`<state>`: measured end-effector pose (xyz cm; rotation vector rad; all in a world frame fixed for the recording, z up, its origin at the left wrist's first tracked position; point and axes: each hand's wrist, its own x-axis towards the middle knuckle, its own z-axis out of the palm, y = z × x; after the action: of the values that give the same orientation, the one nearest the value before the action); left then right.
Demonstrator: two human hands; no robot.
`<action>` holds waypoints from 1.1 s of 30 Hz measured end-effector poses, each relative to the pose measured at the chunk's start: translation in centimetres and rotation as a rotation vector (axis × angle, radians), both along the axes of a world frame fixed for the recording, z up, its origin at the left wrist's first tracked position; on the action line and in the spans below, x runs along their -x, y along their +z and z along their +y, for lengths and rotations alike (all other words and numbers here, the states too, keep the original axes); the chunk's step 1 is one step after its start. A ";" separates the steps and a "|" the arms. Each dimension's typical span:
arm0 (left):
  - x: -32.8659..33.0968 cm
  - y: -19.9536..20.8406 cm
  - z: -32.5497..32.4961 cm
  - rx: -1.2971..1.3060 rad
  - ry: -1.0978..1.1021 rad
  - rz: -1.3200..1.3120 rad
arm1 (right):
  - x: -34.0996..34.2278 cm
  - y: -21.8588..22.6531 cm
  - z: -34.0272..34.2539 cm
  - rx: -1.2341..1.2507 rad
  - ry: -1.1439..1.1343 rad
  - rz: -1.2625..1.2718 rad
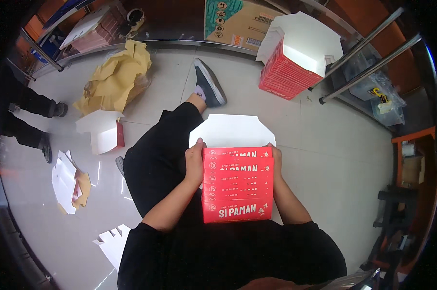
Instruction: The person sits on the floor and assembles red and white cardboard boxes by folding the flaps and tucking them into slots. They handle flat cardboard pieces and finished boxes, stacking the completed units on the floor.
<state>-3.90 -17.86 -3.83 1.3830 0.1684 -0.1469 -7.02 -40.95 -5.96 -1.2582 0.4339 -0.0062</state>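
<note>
Floor (325, 193): grey glossy tile, takes up most of the view. Person sits on it, legs in black trousers (153, 166) out in front.

Main item: nested stack of red paperboard food boxes (237, 186), on its side in front of the torso, between the forearms. Red printed panels overlap in steps toward the body; white lid flap (232, 130) stands out at the far end.

Second nested stack (287, 72), same red and white type, sits on the floor upper right, white open interior on top, by a steel-tube rack (373, 58). Crumpled brown kraft paper (114, 79) on the floor, upper left. Printed corrugated carton (237, 21) at top centre. Co-worker's dark-trousered legs (32, 104) at far left.

Single open box (103, 135), red outside, white inside, on the floor just below the kraft paper. White paperboard pieces (66, 181) lie lower left of it. Dark slip-on shoe (211, 84) on the person's extended foot.

Left hand (194, 159): closed on the main stack's left edge, far end, thumb up at the flap. Right hand (277, 162): holding the opposite edge; most fingers hidden, exact curl can't be told.
</note>
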 end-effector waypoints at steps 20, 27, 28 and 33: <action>1.7 1.1 0.8 0.301 -0.213 -0.136 | 1.5 -0.4 0.5 0.040 -0.058 -0.216; 2.7 1.6 1.2 0.316 0.073 -0.182 | 6.9 9.0 -2.2 0.057 0.101 -0.644; 2.8 1.6 1.5 0.298 0.084 -0.191 | 8.6 12.6 -2.4 0.078 0.188 -0.771; 3.0 3.3 -0.4 0.480 -0.047 -0.221 | 19.7 26.0 -3.3 0.227 0.485 -1.595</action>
<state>-6.89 -18.28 -0.52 0.9155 -0.0820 -0.0657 -26.70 -44.21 19.99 -1.1767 -1.2649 -0.6139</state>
